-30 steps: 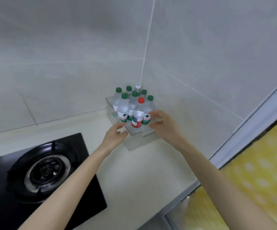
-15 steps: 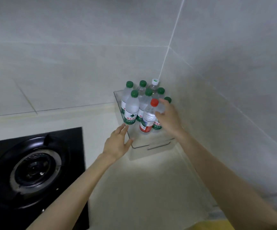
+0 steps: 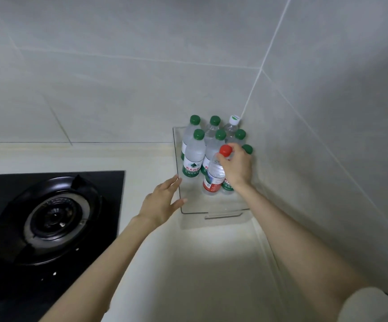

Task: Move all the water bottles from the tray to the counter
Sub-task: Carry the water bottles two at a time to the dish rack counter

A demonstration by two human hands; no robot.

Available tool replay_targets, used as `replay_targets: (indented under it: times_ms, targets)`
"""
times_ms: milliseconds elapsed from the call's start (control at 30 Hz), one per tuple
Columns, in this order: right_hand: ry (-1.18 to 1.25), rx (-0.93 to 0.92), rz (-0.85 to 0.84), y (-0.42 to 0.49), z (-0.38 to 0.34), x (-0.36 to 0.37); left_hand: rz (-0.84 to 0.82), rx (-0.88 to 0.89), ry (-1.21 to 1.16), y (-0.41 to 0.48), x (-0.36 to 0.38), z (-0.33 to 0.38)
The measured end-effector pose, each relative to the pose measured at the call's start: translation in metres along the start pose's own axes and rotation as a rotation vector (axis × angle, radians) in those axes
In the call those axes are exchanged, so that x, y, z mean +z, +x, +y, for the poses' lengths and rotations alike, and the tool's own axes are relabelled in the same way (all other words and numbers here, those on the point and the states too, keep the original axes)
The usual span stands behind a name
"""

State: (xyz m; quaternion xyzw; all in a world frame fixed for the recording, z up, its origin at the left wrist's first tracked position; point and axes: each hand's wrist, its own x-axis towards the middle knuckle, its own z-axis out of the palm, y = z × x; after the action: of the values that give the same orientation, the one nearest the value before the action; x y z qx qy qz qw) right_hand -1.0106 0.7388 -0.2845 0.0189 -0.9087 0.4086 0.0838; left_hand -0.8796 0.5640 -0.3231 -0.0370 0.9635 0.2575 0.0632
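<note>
- The right hand [image 3: 237, 167] is on the red-capped bottle [image 3: 214, 176], with fingers and thumb curled round its shoulder just under the cap.
- That bottle leans, cap tipped to the right. Its base sits low at the near edge of the cluster, inside the clear tray [image 3: 176, 159]. Whether the base touches the tray floor, I cannot tell.
- The left hand [image 3: 162, 203] has its fingers straight and slightly spread. They lie against the tray's left wall by the near-left corner, and the hand grasps nothing.
- Six green-capped bottles [image 3: 194, 156] and one white-capped bottle [image 3: 234, 120] stand upright, packed tight at the tray's far end.
- The tray sits on the pale counter [image 3: 200, 263], tucked into the far right corner where the tiled walls [image 3: 118, 89] meet.
- The black gas hob [image 3: 53, 217] is on the left, well apart from the tray.
</note>
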Motion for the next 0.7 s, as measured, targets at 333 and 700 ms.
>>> replay_targets:
  times_ms: [333, 700]
  targets:
    - [0.275, -0.189, -0.117, -0.011, -0.028, -0.034, -0.002, -0.006, -0.052, -0.001, -0.013, 0.009]
    - [0.5, -0.448, -0.416, -0.049, -0.131, -0.12, 0.107, 0.24, -0.731, -0.014, -0.099, 0.055]
